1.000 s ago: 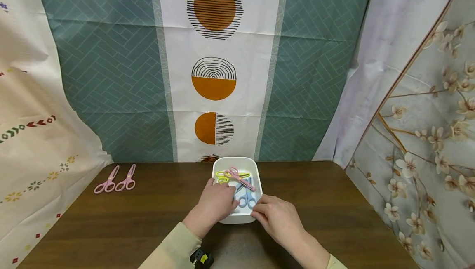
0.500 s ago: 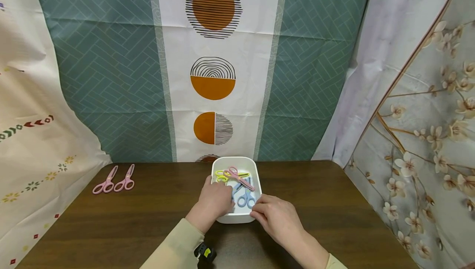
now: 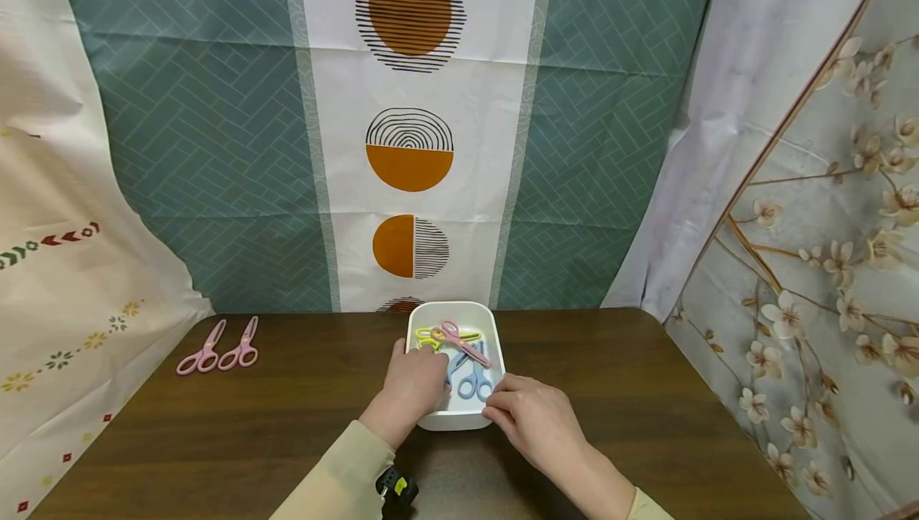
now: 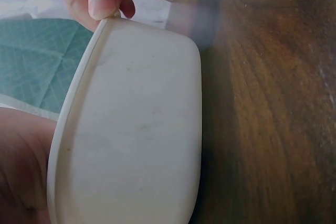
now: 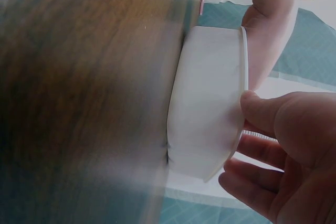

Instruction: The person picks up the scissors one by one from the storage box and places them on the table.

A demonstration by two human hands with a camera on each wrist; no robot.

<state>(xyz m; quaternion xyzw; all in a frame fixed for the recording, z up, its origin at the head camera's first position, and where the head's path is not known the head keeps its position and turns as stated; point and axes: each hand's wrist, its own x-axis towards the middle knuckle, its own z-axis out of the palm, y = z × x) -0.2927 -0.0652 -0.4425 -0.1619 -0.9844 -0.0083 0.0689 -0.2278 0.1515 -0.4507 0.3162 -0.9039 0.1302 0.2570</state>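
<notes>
A white plastic bin (image 3: pixel 455 422) stands on the table with several scissors in it. Yellow-green scissors (image 3: pixel 468 336) and pink scissors (image 3: pixel 452 334) lie at its far end, the pink ones crossing over the others. Blue scissors (image 3: pixel 475 385) lie towards its near right. My left hand (image 3: pixel 412 380) reaches over the left wall into the bin, close to blue handles; its fingertips are hidden. My right hand (image 3: pixel 531 415) pinches the rim at the near right corner, thumb outside. The right wrist view shows this right hand (image 5: pixel 294 140) on the rim.
Two pink scissors, one (image 3: pixel 203 350) beside the other (image 3: pixel 241 347), lie at the table's far left. The dark wooden table (image 3: pixel 610 376) ends against a patterned cloth backdrop (image 3: pixel 416 105). Floral cloth (image 3: pixel 804 305) hangs on the right.
My left hand has shifted slightly left and deeper into the bin, its thumb dropping out of sight. The right hand keeps its grip on the rim. The scissors lie as before.
</notes>
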